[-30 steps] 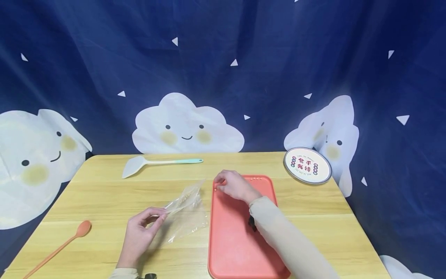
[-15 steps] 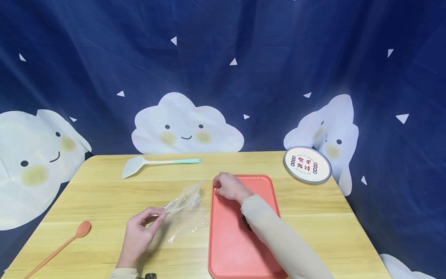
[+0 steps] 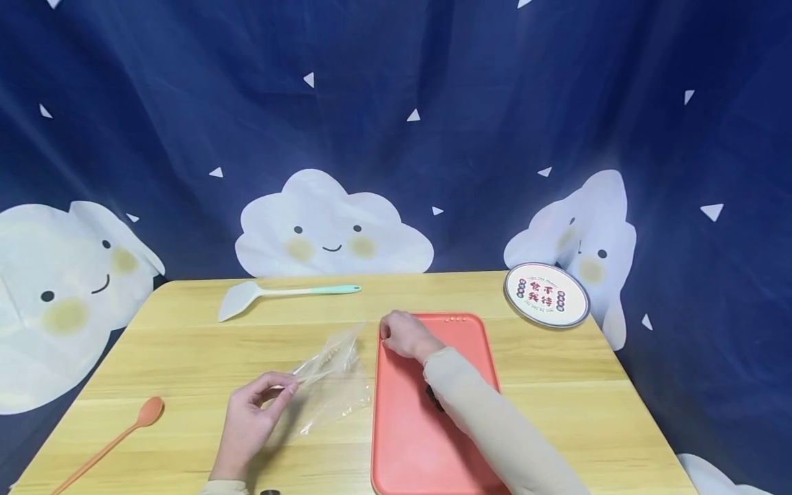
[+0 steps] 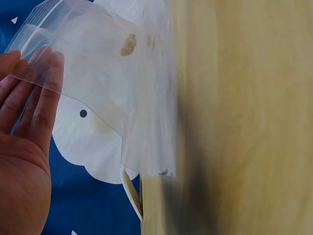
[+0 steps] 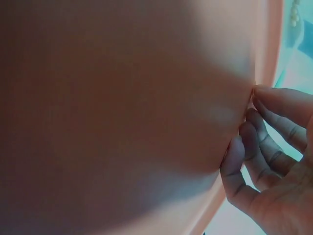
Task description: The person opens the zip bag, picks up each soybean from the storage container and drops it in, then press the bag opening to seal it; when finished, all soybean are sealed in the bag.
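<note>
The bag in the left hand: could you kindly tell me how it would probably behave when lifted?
The bag is probably floppy, as its thin clear film is creased. It is likely light, since only some small pale bits show through it. It may sag at its far end, because the left hand pinches it near one edge.

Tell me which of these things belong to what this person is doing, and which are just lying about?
Seemingly in use:
clear plastic bag, pinched by the left hand
red tray, right hand at its rim
small pale pieces, in bag and on tray

Seemingly just lying about:
spatula
orange spoon
oval plate
</note>
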Tool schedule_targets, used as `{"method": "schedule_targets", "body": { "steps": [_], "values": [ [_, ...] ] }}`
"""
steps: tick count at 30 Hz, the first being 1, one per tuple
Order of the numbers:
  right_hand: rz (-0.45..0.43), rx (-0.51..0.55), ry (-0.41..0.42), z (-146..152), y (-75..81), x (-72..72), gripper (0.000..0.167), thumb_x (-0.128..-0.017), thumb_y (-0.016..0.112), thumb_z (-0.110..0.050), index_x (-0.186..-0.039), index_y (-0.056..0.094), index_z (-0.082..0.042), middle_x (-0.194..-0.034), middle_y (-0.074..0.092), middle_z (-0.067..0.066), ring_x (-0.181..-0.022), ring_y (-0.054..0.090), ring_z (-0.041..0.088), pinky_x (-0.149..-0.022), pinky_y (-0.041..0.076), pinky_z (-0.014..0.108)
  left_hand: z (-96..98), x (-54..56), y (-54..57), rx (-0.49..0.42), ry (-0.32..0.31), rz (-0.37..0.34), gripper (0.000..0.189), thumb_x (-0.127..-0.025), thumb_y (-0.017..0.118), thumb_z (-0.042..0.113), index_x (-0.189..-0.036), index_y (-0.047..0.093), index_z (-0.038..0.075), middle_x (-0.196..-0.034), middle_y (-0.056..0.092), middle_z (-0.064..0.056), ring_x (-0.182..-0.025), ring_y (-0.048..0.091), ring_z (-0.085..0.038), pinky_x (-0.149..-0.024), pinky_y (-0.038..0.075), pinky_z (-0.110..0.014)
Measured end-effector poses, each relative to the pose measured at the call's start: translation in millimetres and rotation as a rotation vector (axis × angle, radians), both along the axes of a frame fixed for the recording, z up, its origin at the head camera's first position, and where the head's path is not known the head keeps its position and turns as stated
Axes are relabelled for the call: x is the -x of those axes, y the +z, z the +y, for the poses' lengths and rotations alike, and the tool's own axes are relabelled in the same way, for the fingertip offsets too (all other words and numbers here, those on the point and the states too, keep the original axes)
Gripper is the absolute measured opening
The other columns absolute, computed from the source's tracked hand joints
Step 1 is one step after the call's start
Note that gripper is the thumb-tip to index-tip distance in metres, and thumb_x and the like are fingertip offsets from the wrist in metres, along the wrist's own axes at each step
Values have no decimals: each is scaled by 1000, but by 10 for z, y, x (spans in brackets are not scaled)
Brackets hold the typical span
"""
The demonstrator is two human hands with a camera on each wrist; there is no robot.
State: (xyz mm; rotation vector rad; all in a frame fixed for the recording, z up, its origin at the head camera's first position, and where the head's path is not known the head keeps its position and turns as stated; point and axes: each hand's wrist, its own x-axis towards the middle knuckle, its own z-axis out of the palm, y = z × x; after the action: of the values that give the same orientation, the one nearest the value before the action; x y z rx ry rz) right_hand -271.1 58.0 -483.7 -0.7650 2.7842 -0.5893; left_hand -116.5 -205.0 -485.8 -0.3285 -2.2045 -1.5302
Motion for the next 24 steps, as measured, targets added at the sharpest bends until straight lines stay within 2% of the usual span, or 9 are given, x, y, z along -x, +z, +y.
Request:
{"method": "schedule_targets", "body": {
  "steps": [3, 9, 13, 18, 24],
  "values": [
    [-28, 36, 4, 23, 16, 5, 12, -85, 71, -4, -80, 65, -14, -79, 58, -4, -83, 54, 16, -75, 49, 28, -2, -9, 14, 4, -4, 1, 23, -79, 71, -19, -85, 72, 3, -88, 71, -12, -86, 66, -11, -77, 56, -18],
    [-89, 177, 44, 122, 99, -2, 8, -89, 70, -5, -85, 65, -10, -80, 62, -5, -76, 56, 12, -70, 50, 25, -26, -9, -3, -3, -24, -25, 19, -81, 71, -14, -86, 71, 4, -90, 72, -7, -88, 67, -12, -78, 56, -21],
    [-76, 284, 70, 202, 205, -26, 9, -89, 70, -5, -87, 65, -12, -78, 61, -8, -74, 57, 9, -68, 51, 25, -40, 3, -14, -1, -34, -24, 18, -81, 72, -13, -87, 71, 4, -91, 72, -7, -90, 67, -10, -78, 57, -22],
    [-41, 404, 66, 248, 366, -98, 12, -87, 71, -3, -87, 66, -14, -79, 63, -9, -76, 60, 9, -70, 53, 26, -50, 9, -12, -10, -51, -19, 19, -81, 71, -14, -88, 71, 3, -92, 72, -8, -88, 67, -13, -78, 57, -23],
    [-97, 507, 93, 155, 559, -256, 10, -88, 72, -4, -87, 67, -13, -83, 67, -6, -79, 63, 8, -74, 55, 26, -34, 6, -6, -16, -45, -11, 19, -81, 71, -15, -88, 72, 3, -91, 72, -10, -87, 68, -13, -78, 57, -22]
  ]
}}
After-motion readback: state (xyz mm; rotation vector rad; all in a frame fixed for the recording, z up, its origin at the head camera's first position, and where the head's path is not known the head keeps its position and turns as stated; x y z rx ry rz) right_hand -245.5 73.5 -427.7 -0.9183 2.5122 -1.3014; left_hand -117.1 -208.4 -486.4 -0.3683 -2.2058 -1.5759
